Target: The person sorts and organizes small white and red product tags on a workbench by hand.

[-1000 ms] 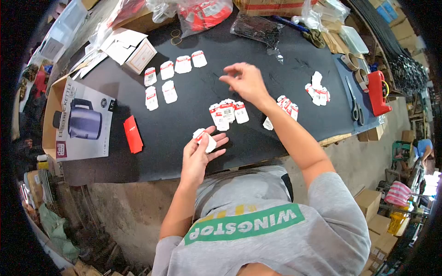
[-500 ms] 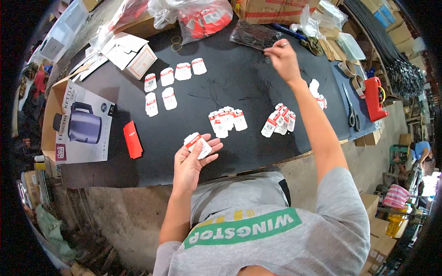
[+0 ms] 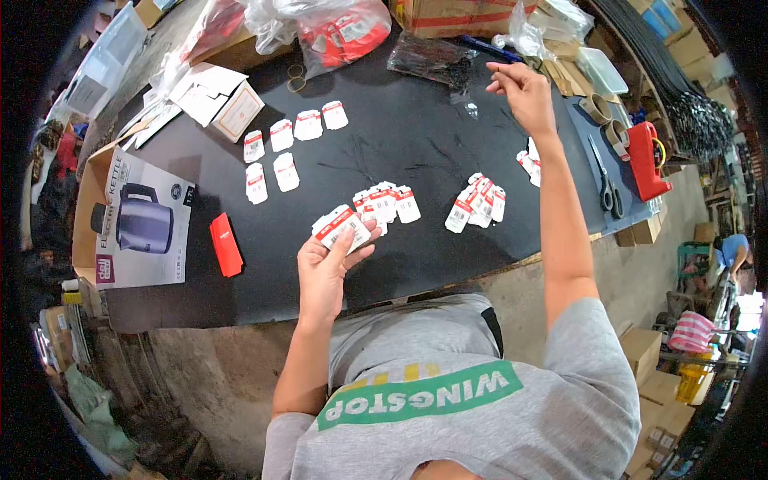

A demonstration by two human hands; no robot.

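Observation:
My left hand (image 3: 326,276) is closed on a small stack of red-and-white tags (image 3: 342,229) above the near part of the black table (image 3: 296,298). Just beyond it lies a pile of similar tags (image 3: 386,202), with another pile (image 3: 477,202) to the right. My right hand (image 3: 524,94) is raised at the far right, its fingers drawn together; whatever they hold, if anything, is too small to tell. Near it are a clear bag of thin black strands (image 3: 432,61) and more tags (image 3: 529,162), partly behind my forearm. Several small tag stacks (image 3: 308,124) stand in rows at the back left.
A kettle box (image 3: 148,220) and red cards (image 3: 226,246) are at the left. An open white box (image 3: 232,108) and a bag of red tags (image 3: 348,36) lie at the back. Scissors (image 3: 606,180), tape rolls (image 3: 596,112) and a red dispenser (image 3: 648,164) are at the right.
My right hand has moved right, away from the bag of black strands. My left hand has risen slightly, and its tags are now more spread out. The view has shifted a little.

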